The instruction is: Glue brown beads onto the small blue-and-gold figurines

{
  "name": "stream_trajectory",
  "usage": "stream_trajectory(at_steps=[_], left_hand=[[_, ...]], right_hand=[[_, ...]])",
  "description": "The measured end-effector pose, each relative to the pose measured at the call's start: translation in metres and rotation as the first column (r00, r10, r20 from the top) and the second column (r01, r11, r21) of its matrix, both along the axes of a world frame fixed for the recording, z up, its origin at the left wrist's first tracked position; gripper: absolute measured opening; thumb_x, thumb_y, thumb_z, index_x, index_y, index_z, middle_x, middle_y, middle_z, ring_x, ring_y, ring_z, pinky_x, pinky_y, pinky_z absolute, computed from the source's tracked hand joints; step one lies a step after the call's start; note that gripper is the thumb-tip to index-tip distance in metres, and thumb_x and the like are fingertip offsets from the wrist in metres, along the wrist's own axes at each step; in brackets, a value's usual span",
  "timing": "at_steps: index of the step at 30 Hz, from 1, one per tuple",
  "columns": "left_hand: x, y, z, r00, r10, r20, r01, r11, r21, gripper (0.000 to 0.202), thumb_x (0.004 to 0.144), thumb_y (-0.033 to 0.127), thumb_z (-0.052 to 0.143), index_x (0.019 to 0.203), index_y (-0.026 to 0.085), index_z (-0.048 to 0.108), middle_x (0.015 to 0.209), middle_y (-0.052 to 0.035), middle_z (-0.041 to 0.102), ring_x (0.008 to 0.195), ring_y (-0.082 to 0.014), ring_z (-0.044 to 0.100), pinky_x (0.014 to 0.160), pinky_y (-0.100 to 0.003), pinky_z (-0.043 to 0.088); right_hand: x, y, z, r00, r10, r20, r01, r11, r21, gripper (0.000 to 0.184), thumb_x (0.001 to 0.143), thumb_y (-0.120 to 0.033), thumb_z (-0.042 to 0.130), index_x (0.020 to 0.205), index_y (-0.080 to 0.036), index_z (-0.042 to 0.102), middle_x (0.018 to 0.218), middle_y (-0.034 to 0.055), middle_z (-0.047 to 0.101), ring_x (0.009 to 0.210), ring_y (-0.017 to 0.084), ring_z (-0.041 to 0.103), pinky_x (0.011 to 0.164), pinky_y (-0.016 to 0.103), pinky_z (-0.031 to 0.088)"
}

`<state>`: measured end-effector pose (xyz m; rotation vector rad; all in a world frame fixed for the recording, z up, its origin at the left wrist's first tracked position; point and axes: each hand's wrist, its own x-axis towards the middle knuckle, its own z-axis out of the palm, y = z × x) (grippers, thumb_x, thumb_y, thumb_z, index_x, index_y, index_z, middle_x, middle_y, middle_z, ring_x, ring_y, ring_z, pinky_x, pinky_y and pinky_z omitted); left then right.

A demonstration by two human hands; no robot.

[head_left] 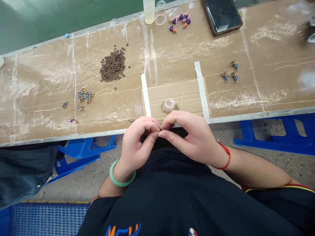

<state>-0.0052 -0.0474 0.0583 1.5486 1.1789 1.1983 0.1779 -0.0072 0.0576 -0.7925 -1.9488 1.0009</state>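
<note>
My left hand (pixel 141 139) and my right hand (pixel 187 136) meet fingertip to fingertip just off the table's front edge. Both are closed in a pinch around something tiny and dark, mostly hidden by the fingers. Just beyond them, a small clear dish (pixel 168 105) rests on a cardboard sheet (pixel 157 93) held by white tape strips. A thin wooden stick (pixel 181 99) lies right of the dish. One small figurine (pixel 131 120) lies by the table edge, near my left hand.
Small brown discs (pixel 113 65) are heaped at the left, with blue figurines (pixel 85 95) nearer. Purple figurines (pixel 180 20), a bottle of pale liquid (pixel 149 12), a clear cup (pixel 160 13) and a dark box (pixel 222 16) stand at the back. Several figurines (pixel 230 76) lie right. Blue stools (pixel 278 132) flank me.
</note>
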Motion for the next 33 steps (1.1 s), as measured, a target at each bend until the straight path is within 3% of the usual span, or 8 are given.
stream_trajectory(at_steps=[1,3,6,9,17,24,30,33], left_hand=[[0.000,0.000,0.000,0.996,-0.010,0.091,0.017,0.997,-0.072,0.009,0.093,0.019,0.067,0.085,0.020,0.063,0.088,-0.0032,0.065,0.083,-0.0151,0.061,0.073,-0.030,0.050],[0.000,0.002,0.000,0.955,-0.063,0.290,0.132,0.965,-0.227,0.014,0.091,0.027,0.071,0.082,0.020,0.063,0.083,-0.0028,0.062,0.074,-0.0134,0.058,0.064,-0.027,0.047],[-0.002,0.007,-0.001,0.856,-0.115,0.504,0.347,0.851,-0.394,0.027,0.084,0.037,0.079,0.076,0.018,0.061,0.073,0.0001,0.055,0.057,-0.0083,0.044,0.048,-0.023,0.035],[0.000,0.011,0.000,0.804,-0.074,0.590,0.424,0.767,-0.481,0.033,0.078,0.039,0.084,0.072,0.017,0.059,0.065,0.0027,0.049,0.052,-0.0059,0.037,0.044,-0.021,0.025],[0.012,0.010,0.001,0.719,0.074,0.691,0.475,0.673,-0.566,0.026,0.074,0.034,0.086,0.073,0.016,0.068,0.060,0.0051,0.042,0.050,-0.0037,0.028,0.043,-0.020,0.017],[0.021,0.007,-0.001,0.683,0.178,0.708,0.424,0.693,-0.583,0.021,0.071,0.034,0.087,0.079,0.018,0.077,0.074,-0.0018,0.057,0.066,-0.0097,0.047,0.057,-0.023,0.042],[0.022,0.006,0.003,0.780,0.140,0.609,0.290,0.782,-0.551,0.017,0.076,0.035,0.085,0.080,0.020,0.078,0.088,-0.0042,0.066,0.069,-0.0109,0.051,0.063,-0.027,0.048],[0.022,0.007,0.002,0.788,0.132,0.601,0.286,0.786,-0.548,0.016,0.077,0.035,0.083,0.080,0.020,0.077,0.086,-0.0034,0.066,0.068,-0.0108,0.051,0.062,-0.027,0.048]], right_hand=[[0.002,0.002,0.000,1.000,0.010,-0.008,-0.009,0.998,0.065,0.003,0.100,-0.022,0.061,0.098,-0.020,0.061,0.087,0.0013,0.066,0.081,0.015,0.061,0.076,0.028,0.051],[0.006,0.006,0.002,0.998,0.062,-0.002,-0.061,0.978,0.197,0.010,0.100,-0.019,0.059,0.109,-0.023,0.063,0.096,0.0031,0.066,0.089,0.016,0.061,0.083,0.034,0.051],[0.011,0.014,0.008,0.984,0.166,0.057,-0.175,0.940,0.294,0.013,0.100,-0.017,0.059,0.107,-0.025,0.067,0.095,0.0027,0.065,0.085,0.015,0.059,0.083,0.037,0.051],[0.013,0.018,0.011,0.982,0.182,0.042,-0.186,0.928,0.322,0.010,0.100,-0.018,0.062,0.101,-0.025,0.069,0.089,0.0015,0.067,0.079,0.015,0.058,0.078,0.036,0.052],[0.014,0.014,-0.002,0.999,0.051,-0.010,-0.042,0.907,0.420,0.009,0.095,-0.015,0.066,0.096,-0.023,0.069,0.086,0.0015,0.069,0.082,0.017,0.061,0.076,0.035,0.056],[0.013,0.007,-0.010,0.984,-0.090,-0.155,0.139,0.929,0.342,0.009,0.092,-0.017,0.070,0.097,-0.024,0.067,0.083,0.0006,0.065,0.081,0.017,0.062,0.076,0.035,0.054],[0.008,-0.001,-0.014,0.959,-0.151,-0.238,0.197,0.963,0.182,0.009,0.090,-0.017,0.071,0.092,-0.024,0.065,0.082,0.0004,0.063,0.079,0.017,0.061,0.076,0.035,0.053],[0.007,-0.003,-0.014,0.954,-0.174,-0.243,0.218,0.962,0.167,0.009,0.090,-0.018,0.072,0.091,-0.024,0.065,0.081,0.0005,0.063,0.078,0.017,0.061,0.076,0.036,0.053]])
